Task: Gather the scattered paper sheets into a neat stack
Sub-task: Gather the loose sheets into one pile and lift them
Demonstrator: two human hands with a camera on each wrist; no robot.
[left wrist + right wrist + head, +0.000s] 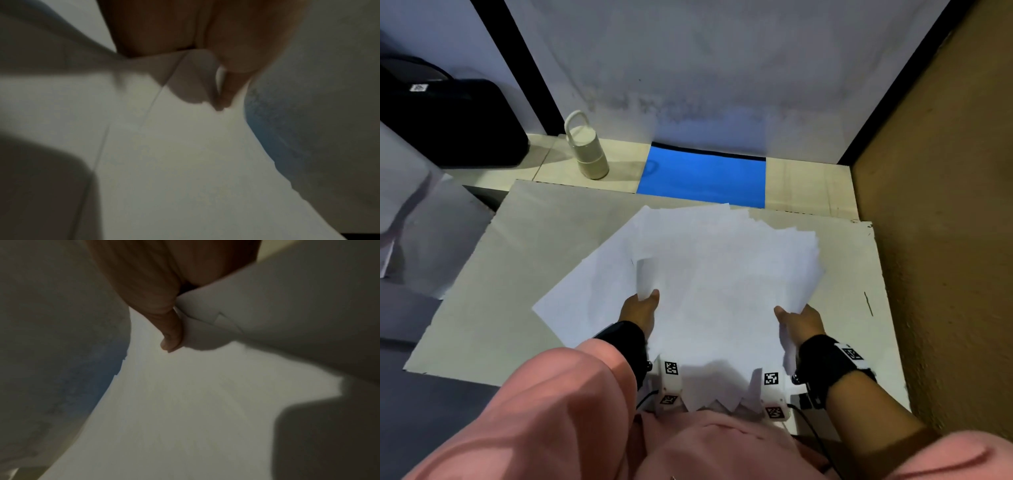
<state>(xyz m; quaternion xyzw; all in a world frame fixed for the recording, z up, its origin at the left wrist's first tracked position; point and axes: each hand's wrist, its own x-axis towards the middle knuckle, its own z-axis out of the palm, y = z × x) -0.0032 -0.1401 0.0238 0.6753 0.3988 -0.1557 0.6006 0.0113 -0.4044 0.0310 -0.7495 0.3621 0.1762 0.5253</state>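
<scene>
The loose paper sheets [722, 281] are gripped at their near edges by the left hand [641, 308] at 7 o'clock and the right hand [799, 322] at 5 o'clock, thumbs on top, above the tabletop [517, 257]. A bottle [586, 147] and blue mat [703, 176] lie toward 12 o'clock.

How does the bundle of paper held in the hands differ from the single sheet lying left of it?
The bundle of paper is lifted, gripped by the left hand and right hand; the single sheet lies flat on the board, untouched. The bundle has many jagged, uneven edges; the sheet shows straight ones. Both are plain white.
</scene>
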